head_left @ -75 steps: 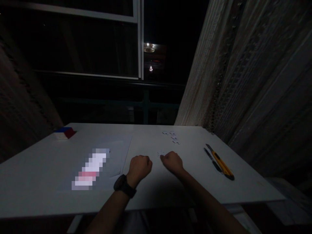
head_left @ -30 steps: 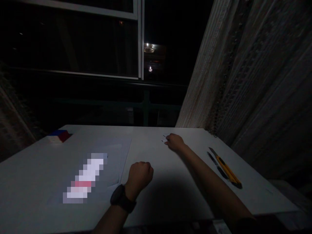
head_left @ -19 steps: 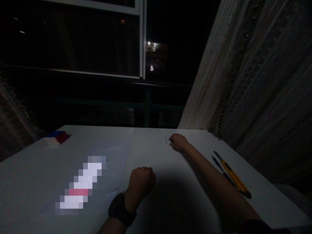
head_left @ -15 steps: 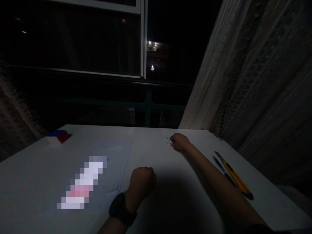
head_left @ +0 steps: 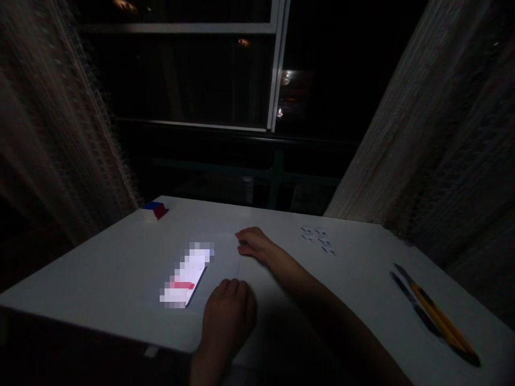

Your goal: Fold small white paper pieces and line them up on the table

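On the right side of a white sheet of paper (head_left: 223, 268), my right hand (head_left: 254, 244) reaches to the sheet's far right edge. Its thumb and fingers are a little apart, and no hold on the paper shows. Closer to me, my left hand (head_left: 230, 311) rests by the sheet's near right part with its fingers curled under. What they hold, if anything, is hidden. A phone (head_left: 197, 271) with a bright screen, partly blurred out, lies on the paper to the left of both hands. Several small paper pieces (head_left: 318, 239) with dark marks lie to the right.
A yellow utility knife (head_left: 442, 321) and a dark pen (head_left: 416, 304) lie side by side on the white table (head_left: 354, 279) at right. A blue, red and white block (head_left: 153, 210) sits at the far left corner. Curtains (head_left: 382, 118) flank a dark window.
My right hand has moved left from the small paper pieces to the sheet. My left hand stays curled beside the sheet. The view has turned left.
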Demonstrator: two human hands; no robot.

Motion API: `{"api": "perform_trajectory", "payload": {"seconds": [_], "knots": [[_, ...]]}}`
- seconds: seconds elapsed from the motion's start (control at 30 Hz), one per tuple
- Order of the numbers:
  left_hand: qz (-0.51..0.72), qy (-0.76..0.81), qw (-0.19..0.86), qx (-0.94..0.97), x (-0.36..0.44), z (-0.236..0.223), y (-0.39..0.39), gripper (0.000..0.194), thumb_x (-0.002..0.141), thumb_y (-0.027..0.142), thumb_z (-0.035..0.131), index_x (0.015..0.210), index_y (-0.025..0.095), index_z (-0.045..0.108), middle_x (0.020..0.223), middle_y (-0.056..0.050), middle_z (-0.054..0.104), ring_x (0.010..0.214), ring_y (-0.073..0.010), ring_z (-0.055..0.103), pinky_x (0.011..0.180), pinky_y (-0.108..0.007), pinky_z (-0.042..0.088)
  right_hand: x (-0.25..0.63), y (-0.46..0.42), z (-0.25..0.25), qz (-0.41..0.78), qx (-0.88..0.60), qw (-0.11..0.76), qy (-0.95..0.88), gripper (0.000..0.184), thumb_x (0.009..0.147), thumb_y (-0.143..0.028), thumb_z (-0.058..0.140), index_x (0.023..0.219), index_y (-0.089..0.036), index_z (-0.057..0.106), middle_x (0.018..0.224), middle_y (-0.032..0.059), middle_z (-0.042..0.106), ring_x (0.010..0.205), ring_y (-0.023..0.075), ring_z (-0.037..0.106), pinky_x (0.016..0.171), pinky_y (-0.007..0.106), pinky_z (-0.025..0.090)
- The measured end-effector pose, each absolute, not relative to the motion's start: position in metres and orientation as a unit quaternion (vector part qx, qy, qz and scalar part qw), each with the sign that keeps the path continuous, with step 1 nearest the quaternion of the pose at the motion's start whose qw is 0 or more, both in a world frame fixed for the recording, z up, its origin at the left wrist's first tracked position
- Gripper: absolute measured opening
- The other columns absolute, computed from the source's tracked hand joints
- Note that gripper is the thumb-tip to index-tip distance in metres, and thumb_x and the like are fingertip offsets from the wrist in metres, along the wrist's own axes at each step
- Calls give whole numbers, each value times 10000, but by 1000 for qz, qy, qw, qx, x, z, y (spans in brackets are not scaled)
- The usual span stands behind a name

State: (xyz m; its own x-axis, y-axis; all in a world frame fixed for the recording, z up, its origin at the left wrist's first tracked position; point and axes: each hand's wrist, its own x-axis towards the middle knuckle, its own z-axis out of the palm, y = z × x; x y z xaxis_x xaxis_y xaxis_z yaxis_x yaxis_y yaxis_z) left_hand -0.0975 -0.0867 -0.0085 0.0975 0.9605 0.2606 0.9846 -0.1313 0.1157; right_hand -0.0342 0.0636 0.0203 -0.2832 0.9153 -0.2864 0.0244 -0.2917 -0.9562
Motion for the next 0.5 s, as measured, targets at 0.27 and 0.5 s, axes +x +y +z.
{"api": "perform_trajectory", "payload": {"seconds": [0.27,0.5], "knots": [[-212,-808,175,-521,-182,-17,-110,644,755,492,387,1235,64,376,1259,-220,393,1152,-341,346,866,-451,325,-57,60,16,599,-547,315,-492,75,718,-180,558,749,-132,508,579,-11,507,458,69,503,435,185,425],[-207,-824,90,-519,-188,-17,-113,736,737,539,365,1268,31,333,1055,-193,562,943,-294,528,767,-371,386,-61,43,-4,415,-578,213,-670,222,576,-316,659,510,-137,548,541,56,592,530,151,563,411,206,335]]}}
